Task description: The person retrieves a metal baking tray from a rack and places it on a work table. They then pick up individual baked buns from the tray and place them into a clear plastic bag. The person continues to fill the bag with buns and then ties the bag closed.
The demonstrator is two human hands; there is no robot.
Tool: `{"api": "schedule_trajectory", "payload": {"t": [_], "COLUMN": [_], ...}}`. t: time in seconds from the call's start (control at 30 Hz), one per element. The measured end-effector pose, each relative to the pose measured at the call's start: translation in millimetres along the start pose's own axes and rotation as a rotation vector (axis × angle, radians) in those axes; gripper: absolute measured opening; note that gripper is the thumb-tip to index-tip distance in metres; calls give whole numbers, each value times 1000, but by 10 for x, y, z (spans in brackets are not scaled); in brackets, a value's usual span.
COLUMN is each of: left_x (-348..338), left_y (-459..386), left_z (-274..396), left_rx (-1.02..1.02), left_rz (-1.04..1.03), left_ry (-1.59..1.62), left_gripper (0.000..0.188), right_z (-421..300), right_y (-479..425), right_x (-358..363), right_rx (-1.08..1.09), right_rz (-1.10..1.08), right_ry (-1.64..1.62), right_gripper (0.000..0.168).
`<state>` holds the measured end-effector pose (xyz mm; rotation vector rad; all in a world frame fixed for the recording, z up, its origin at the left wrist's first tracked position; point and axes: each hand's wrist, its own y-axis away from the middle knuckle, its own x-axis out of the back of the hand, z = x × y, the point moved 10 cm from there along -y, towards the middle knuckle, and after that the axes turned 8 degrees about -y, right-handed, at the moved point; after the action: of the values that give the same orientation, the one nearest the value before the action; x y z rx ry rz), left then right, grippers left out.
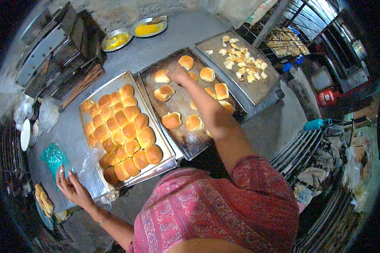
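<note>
My right hand (178, 74) reaches over the dark middle baking tray (180, 104). Its fingers are blurred at the edge of a golden bun (161, 77), and whether they grip it is unclear. Several other loose buns, such as one by the far edge (186, 62), lie spread on this tray, some partly hidden by my forearm. To the left, a lighter tray (160, 150) carries rows of browned buns (120, 118) packed together. My left hand (72, 189), fingers apart, hovers by a clear plastic bag (90, 166) and a green plastic bag (54, 155).
A right-hand tray (256, 95) holds torn bread pieces (240, 60). Two metal plates with yellow contents, one nearer (117, 40) and one with a brush-like tool (148, 28), stand at the back. A stick broom (82, 82) lies left, near metal boxes (47, 47). Metal racks (299, 148) stand right.
</note>
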<state>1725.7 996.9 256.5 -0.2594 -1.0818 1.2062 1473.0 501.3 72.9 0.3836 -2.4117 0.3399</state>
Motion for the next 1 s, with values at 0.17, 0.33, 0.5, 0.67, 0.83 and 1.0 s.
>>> {"api": "schedule_trajectory", "payload": {"t": [0.17, 0.33, 0.5, 0.67, 0.83, 1.0], "left_x": [-130, -182, -409, -532, -496, -157], "left_y": [-155, -297, -459, -490, -420, -287], "left_z": [149, 49, 125, 351, 341, 169], "left_rx": [-38, -36, -52, -74, -61, 14], "left_rz": [15, 62, 55, 44, 37, 85], "left_ry": [84, 80, 165, 205, 210, 105], "left_gripper": [23, 23, 23, 21, 21, 21], "right_z": [-273, 400, 649, 223, -516, -892], "right_y": [690, 1695, 2205, 1911, 1140, 481], "right_x": [957, 1298, 1303, 1479, 1283, 636], "right_rx": [301, 236, 61, 123, 328, 577], "right_rz": [35, -276, -151, -66, 48, 92], "right_ry": [-59, 305, 114, -16, -349, -126], "right_gripper": [41, 60, 69, 49, 43, 40]}}
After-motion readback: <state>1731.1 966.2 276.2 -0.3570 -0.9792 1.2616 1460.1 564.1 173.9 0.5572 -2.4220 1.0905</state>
